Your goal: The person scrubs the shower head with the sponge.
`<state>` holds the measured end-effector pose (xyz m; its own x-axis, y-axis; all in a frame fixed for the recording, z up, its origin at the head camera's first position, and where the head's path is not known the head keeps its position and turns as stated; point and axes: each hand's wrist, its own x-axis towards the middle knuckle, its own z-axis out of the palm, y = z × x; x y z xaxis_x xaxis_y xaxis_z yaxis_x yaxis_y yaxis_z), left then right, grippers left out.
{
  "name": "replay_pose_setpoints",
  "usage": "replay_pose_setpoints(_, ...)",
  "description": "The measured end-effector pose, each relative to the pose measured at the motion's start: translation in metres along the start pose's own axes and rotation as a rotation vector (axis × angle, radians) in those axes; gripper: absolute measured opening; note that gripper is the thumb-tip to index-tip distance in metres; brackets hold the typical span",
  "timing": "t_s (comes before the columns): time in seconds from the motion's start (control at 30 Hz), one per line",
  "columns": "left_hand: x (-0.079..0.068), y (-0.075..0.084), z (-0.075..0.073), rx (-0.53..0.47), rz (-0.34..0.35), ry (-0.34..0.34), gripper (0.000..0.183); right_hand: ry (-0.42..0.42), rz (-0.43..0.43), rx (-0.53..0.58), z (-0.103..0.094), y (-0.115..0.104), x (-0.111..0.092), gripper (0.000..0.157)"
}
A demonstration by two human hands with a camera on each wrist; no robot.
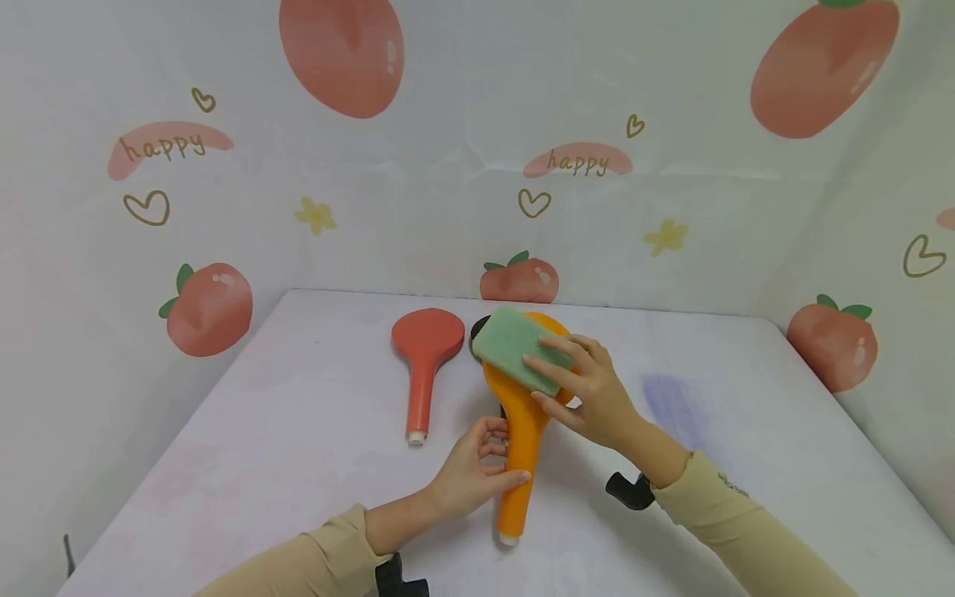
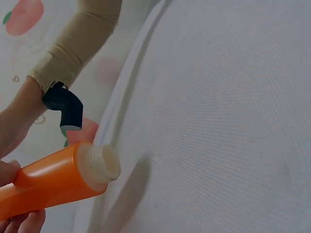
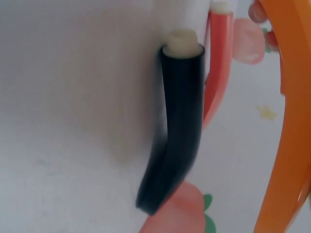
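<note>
My left hand (image 1: 477,464) grips the handle of an orange shower head (image 1: 522,439), raised above the table with its round face up. A pale threaded end (image 2: 104,162) sticks out of that handle in the left wrist view. With spread fingers, my right hand (image 1: 597,390) holds a light green sponge (image 1: 515,348) against the shower head's round part. Behind it, mostly hidden in the head view, lies a black shower head (image 3: 182,107). To the left, a red shower head (image 1: 427,348) lies with its handle towards me.
The white table (image 1: 298,414) meets a white cloth backdrop (image 1: 448,166) printed with fruit and hearts. Black camera mounts sit at the left wrist (image 1: 399,576) and the right wrist (image 1: 630,491). A bluish smudge (image 1: 675,406) marks the table on the right.
</note>
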<state>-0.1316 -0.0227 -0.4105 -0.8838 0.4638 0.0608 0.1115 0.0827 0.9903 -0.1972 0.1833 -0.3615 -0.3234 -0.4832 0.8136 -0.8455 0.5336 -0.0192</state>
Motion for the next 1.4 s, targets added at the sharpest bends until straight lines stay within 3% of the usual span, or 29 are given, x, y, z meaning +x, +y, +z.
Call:
replay_pose_setpoints(0.27,-0.001,0.002,0.000,-0.006,-0.008,0.002,0.052,0.059,0.165,-0.018,-0.003,0.008,0.000,0.047)
replay_pose_setpoints(0.37,-0.001,0.002,0.000,-0.006,-0.003,0.005,0.052,0.024,0.106,-0.007,0.000,0.002,-0.002,0.045)
replay_pose_setpoints(0.57,0.000,0.001,-0.001,0.001,0.004,0.019,0.053,-0.029,-0.126,-0.010,0.006,-0.014,-0.013,0.036)
replay_pose_setpoints(0.67,0.000,0.001,-0.002,0.001,0.015,0.018,0.055,-0.031,-0.197,-0.032,0.004,-0.017,-0.017,0.033)
replay_pose_setpoints(0.77,0.000,0.000,-0.003,-0.004,0.013,0.024,0.054,-0.019,-0.182,-0.053,0.001,-0.015,-0.018,0.034)
replay_pose_setpoints(0.97,0.001,0.001,-0.002,0.002,0.009,0.037,0.051,0.014,-0.061,-0.074,-0.002,-0.010,-0.017,0.038)
replay_pose_setpoints(1.23,0.002,-0.001,-0.006,0.007,0.063,0.022,0.058,-0.034,-0.161,-0.043,0.003,-0.022,-0.025,0.033)
replay_pose_setpoints(1.4,0.003,-0.001,-0.009,-0.030,0.018,0.033,0.057,0.040,-0.085,-0.036,-0.004,-0.011,-0.029,0.034)
